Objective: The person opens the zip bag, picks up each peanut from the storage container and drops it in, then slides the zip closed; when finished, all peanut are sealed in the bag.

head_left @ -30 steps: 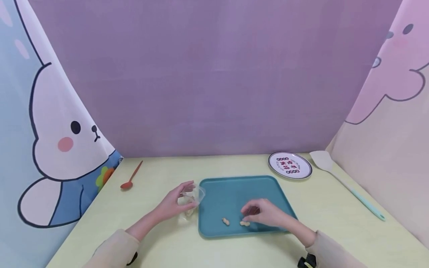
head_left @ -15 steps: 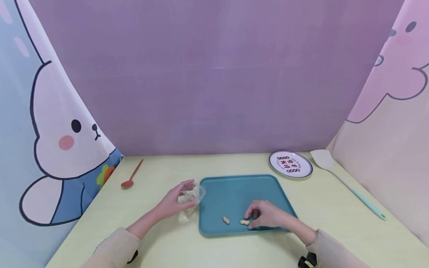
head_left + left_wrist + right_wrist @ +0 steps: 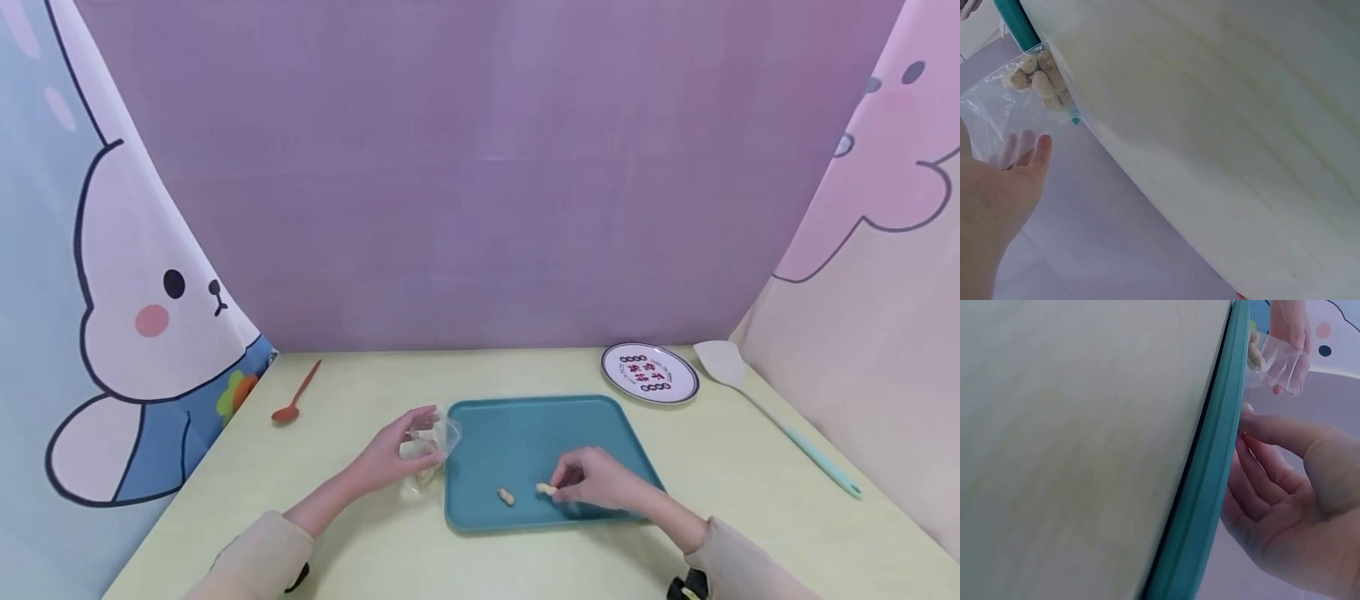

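Note:
At the tray's left edge, my left hand [image 3: 393,454] grips a clear plastic bag [image 3: 448,437] by its mouth, which is spread toward the right. Several peanuts [image 3: 1042,82] in their shells lie in the bottom of that bag, as the left wrist view shows. My right hand [image 3: 596,479] is low over the teal tray [image 3: 532,429], pinching one peanut [image 3: 545,489] between thumb and fingertips. To the left of it, a second peanut [image 3: 506,497] lies on the tray. In the right wrist view the tray's rim partly hides the pinched peanut.
A red spoon [image 3: 294,400] lies at the back left of the pale yellow table [image 3: 375,558]. At the back right are a white plate [image 3: 649,373] with red lettering and a long spatula [image 3: 780,421] with a mint-green handle. A purple curtain [image 3: 480,183] hangs behind.
My right hand has come down to the right-hand peanut, closed its fingers on it and shifted it slightly. My left hand and the bag have stayed in place.

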`<state>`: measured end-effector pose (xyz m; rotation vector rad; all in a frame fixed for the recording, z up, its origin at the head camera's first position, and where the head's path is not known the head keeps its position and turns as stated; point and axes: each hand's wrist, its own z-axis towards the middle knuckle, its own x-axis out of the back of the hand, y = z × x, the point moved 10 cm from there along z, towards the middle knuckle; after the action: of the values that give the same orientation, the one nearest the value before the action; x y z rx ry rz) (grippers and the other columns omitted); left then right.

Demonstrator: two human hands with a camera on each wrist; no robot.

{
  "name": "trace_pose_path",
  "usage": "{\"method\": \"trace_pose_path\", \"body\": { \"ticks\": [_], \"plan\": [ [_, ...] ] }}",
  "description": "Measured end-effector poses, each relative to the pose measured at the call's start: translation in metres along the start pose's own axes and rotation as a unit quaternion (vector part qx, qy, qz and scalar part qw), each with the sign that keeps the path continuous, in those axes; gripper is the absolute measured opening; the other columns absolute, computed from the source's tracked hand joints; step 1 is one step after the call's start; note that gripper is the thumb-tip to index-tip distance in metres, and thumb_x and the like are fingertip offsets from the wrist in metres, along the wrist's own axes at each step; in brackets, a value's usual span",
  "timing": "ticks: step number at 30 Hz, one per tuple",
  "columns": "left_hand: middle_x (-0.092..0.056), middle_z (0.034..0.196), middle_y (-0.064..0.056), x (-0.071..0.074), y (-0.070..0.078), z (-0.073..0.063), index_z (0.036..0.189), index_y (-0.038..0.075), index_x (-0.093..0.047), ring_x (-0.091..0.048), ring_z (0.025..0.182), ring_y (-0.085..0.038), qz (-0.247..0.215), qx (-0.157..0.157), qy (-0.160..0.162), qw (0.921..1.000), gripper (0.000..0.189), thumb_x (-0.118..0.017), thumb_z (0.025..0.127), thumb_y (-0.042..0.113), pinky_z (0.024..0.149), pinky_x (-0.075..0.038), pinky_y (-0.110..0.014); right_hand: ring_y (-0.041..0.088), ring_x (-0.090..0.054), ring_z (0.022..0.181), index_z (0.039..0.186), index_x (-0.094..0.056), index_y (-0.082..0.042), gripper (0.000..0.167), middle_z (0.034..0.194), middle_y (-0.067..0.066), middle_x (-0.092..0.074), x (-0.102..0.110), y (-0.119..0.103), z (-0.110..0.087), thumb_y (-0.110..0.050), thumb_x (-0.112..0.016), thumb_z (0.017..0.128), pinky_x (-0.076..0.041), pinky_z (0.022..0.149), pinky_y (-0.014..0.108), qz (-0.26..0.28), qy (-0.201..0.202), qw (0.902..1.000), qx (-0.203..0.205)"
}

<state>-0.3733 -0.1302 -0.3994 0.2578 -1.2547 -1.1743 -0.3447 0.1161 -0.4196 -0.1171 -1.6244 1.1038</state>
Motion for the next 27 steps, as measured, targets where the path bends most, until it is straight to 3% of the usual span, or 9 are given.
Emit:
{"method": "trace_pose_path", "body": {
  "ticks": [9,19,27],
  "plan": [
    [-0.057,0.129,-0.011,0.001,-0.001,0.001,0.137,0.004,-0.042,-0.054,0.118,-0.026,0.000,-0.007,0.003,1.0000,0.070,-0.075,0.079,0.028,0.096,-0.049,-0.039,0.006,-0.062,0.073,0.089,-0.068,-0.010,0.012,0.083,-0.001,-0.069,0.009,0.002,0.003,-0.016,-0.073,0.080,-0.052,0.066,0.019,0.010,0.016,0.9998,-0.008],
    [-0.057,0.130,-0.009,0.000,-0.002,0.001,0.137,0.003,-0.041,-0.054,0.119,-0.025,0.003,0.003,0.000,1.0000,0.073,-0.075,0.079,0.030,0.096,-0.049,-0.037,0.006,-0.061,0.072,0.093,-0.070,-0.015,0.009,0.085,-0.005,-0.069,0.019,-0.016,0.017,-0.020,-0.068,0.085,-0.051,0.063,0.020,-0.007,0.066,0.9978,0.005],
    [-0.057,0.129,-0.012,0.000,-0.002,0.001,0.137,0.002,-0.041,-0.055,0.117,-0.028,0.004,-0.006,0.007,0.9999,0.072,-0.076,0.079,0.027,0.095,-0.049,-0.039,0.026,-0.066,0.077,0.095,-0.070,-0.013,0.011,0.087,0.004,-0.071,0.021,-0.043,0.039,-0.021,-0.067,0.087,-0.052,0.062,0.022,0.040,0.093,0.9937,0.046]
  ]
}}
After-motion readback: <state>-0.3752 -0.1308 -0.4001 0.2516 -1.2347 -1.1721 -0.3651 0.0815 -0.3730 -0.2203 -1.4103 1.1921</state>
